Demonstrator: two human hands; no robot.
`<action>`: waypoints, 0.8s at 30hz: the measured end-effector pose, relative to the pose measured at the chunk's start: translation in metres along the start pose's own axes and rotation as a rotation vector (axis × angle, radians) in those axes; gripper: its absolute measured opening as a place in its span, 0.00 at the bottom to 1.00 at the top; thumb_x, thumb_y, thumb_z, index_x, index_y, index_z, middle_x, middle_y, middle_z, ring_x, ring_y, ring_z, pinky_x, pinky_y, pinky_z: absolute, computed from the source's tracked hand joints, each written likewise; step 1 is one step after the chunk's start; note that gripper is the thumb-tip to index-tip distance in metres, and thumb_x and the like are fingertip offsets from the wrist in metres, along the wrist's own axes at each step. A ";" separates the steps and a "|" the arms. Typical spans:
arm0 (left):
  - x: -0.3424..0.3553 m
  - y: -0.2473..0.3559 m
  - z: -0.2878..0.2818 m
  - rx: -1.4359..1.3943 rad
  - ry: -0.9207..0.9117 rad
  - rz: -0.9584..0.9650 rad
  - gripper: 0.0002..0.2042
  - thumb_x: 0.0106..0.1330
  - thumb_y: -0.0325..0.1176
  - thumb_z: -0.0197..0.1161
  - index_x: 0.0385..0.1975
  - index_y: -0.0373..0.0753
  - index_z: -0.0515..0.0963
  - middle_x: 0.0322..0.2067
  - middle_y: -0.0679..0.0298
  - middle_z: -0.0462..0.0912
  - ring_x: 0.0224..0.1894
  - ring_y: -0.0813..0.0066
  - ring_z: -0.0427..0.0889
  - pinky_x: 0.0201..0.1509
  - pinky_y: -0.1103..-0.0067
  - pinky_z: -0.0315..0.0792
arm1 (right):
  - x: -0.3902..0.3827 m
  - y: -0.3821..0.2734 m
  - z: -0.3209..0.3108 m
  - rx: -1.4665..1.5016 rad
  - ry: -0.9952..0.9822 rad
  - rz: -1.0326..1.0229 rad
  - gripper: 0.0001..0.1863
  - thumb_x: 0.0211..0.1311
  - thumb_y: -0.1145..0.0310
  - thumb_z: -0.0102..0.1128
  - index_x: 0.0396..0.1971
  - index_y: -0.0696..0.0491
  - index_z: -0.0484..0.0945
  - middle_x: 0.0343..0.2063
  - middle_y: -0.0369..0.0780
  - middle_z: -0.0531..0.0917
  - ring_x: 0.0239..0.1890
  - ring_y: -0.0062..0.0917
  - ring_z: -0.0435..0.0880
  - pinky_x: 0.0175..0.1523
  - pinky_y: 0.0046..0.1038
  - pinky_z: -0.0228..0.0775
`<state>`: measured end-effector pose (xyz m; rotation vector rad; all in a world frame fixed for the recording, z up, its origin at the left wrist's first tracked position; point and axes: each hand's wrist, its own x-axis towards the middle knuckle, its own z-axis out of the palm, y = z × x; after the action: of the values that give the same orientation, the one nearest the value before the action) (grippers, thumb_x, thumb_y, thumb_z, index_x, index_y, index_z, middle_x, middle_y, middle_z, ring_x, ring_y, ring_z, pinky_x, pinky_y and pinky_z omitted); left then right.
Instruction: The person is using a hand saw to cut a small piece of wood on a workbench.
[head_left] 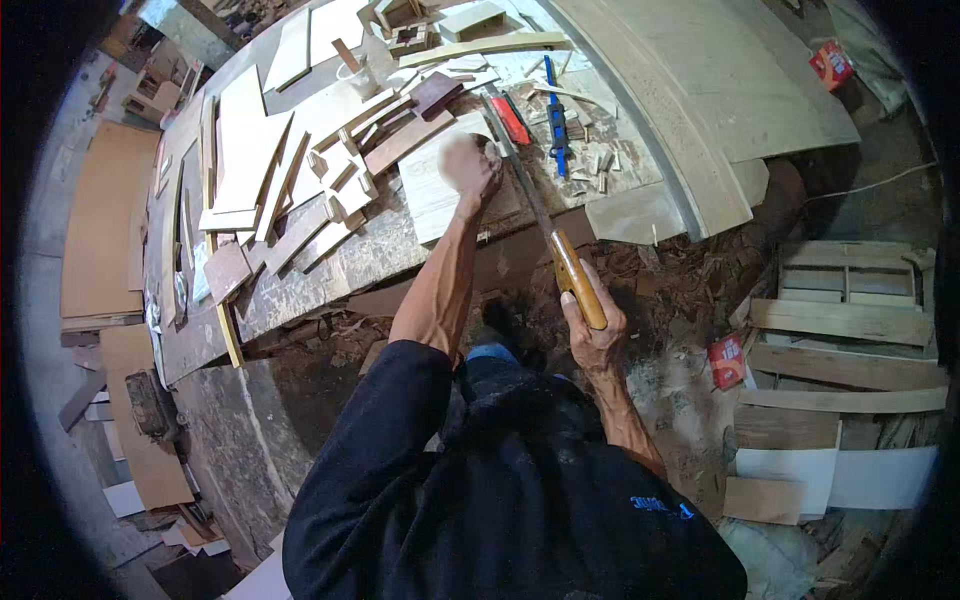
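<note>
Wood-handled tool point(570, 268) firmly in right hand point(598, 335), blade point(529, 188) forward; left hand point(482, 178) just beside blade, grip unclear

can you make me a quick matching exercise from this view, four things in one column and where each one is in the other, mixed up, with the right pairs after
Column 1
1. wooden-handled tool
2. left hand
3. blue tool
4. lower red packet

Column 2
A. on the bench, beside small wood offcuts
B. at the right of the view, beside the wood pieces off the bench
C. gripped in the right hand
D. over a pale board near the bench edge

Right pairs: 1-C, 2-D, 3-A, 4-B
</note>
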<state>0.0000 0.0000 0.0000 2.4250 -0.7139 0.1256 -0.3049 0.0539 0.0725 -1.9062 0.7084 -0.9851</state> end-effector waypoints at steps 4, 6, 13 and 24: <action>-0.002 0.009 -0.005 -0.058 0.069 -0.014 0.12 0.56 0.47 0.63 0.32 0.47 0.83 0.37 0.59 0.80 0.44 0.55 0.75 0.46 0.59 0.68 | -0.002 -0.001 0.003 0.042 0.011 0.082 0.23 0.58 0.73 0.59 0.55 0.60 0.73 0.48 0.49 0.80 0.48 0.33 0.82 0.50 0.29 0.74; -0.005 0.007 -0.004 -0.115 0.129 0.055 0.09 0.56 0.43 0.64 0.30 0.46 0.81 0.34 0.59 0.78 0.41 0.56 0.74 0.41 0.58 0.66 | -0.004 -0.002 0.004 0.076 0.030 0.103 0.24 0.56 0.75 0.59 0.55 0.59 0.73 0.48 0.49 0.80 0.49 0.34 0.81 0.51 0.30 0.73; 0.002 0.000 0.003 -0.159 0.075 0.014 0.09 0.55 0.45 0.66 0.30 0.49 0.81 0.35 0.62 0.78 0.43 0.58 0.74 0.43 0.58 0.65 | -0.010 -0.005 0.004 0.063 0.021 0.120 0.22 0.58 0.73 0.60 0.54 0.59 0.74 0.48 0.49 0.81 0.48 0.34 0.82 0.50 0.29 0.74; 0.012 -0.019 0.016 -0.235 0.148 0.257 0.09 0.50 0.40 0.67 0.30 0.48 0.79 0.35 0.61 0.76 0.42 0.56 0.74 0.43 0.60 0.66 | -0.020 -0.011 -0.003 0.003 -0.029 0.192 0.23 0.58 0.71 0.60 0.55 0.58 0.74 0.48 0.49 0.81 0.47 0.34 0.82 0.51 0.28 0.74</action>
<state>0.0186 -0.0018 -0.0204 2.0710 -0.9147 0.3030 -0.3166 0.0729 0.0757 -1.8082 0.8559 -0.8362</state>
